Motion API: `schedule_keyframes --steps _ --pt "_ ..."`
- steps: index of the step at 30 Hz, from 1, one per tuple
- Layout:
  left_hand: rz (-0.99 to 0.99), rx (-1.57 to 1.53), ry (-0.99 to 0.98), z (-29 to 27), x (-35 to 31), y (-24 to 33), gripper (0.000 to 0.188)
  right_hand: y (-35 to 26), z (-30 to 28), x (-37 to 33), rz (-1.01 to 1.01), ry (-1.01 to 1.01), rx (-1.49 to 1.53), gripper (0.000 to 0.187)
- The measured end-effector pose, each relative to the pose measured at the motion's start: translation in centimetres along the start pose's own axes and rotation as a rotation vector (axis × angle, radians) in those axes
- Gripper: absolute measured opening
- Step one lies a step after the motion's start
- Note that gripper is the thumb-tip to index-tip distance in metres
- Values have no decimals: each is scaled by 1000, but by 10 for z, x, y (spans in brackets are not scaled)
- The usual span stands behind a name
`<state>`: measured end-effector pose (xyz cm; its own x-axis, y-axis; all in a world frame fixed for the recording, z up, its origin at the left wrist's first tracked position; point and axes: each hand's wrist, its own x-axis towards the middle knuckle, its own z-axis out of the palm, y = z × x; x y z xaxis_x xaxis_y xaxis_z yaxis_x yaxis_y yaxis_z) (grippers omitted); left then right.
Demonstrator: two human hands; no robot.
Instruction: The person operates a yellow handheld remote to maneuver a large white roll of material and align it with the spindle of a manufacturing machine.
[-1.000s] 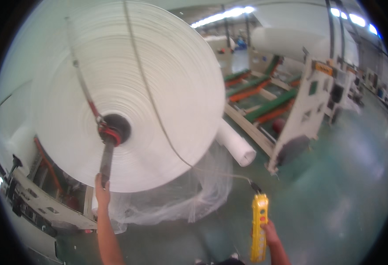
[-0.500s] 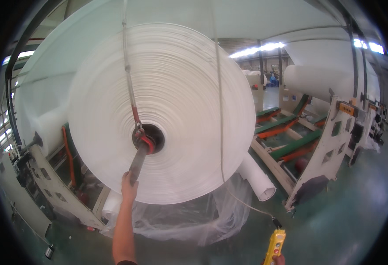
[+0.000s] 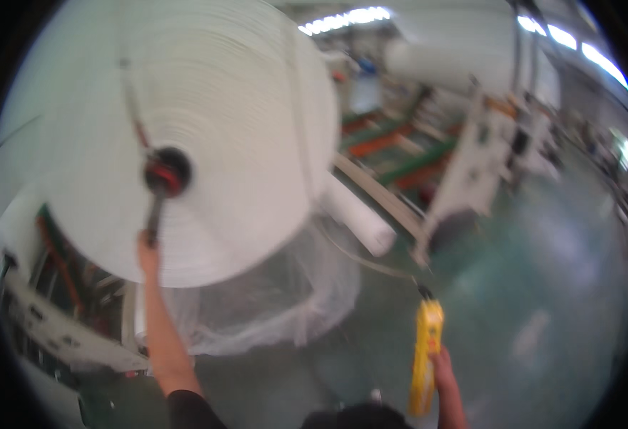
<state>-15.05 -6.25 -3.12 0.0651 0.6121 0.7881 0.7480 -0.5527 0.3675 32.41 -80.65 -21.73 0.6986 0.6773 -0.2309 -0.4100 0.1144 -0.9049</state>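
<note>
Leftward, white roll (image 3: 246,121): filling much of the view, presenting a flat end with a dark core (image 3: 180,163).
Dark bar (image 3: 156,214): slanting down from a red fitting (image 3: 162,177) at the core.
Left hand (image 3: 147,252): gripping the bar's lower end.
Right hand (image 3: 440,365): holding a yellow control pendant (image 3: 425,350), well apart from the roll.
Pendant lettering: blurring beyond reading.
Cable (image 3: 371,266): hanging before the roll, curving to the pendant's top.
Strap (image 3: 134,114): hanging before the roll's end, reaching the fitting.
White tube (image 3: 360,218): jutting out by the roll's lower right.
Clear plastic sheeting (image 3: 278,314): spreading below the roll over green floor (image 3: 557,286).
Cream frame (image 3: 464,171): standing at right, near green and orange rails (image 3: 417,168).
</note>
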Motion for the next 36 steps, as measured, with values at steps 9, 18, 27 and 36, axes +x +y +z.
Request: schedule_keyframes --steps 9,18,27,36 --pt "108 91 -38 23 132 -21 64 -127 81 -26 -111 13 33 48" --pt "175 -77 231 -24 86 72 94 -161 112 -29 -110 -9 85 38" --pt "-596 -1064 -1268 -103 -341 415 52 -152 89 -24 -32 10 133 34" --pt "-792 -1356 -1587 -128 -421 594 71 -166 48 -11 95 -87 252 34"
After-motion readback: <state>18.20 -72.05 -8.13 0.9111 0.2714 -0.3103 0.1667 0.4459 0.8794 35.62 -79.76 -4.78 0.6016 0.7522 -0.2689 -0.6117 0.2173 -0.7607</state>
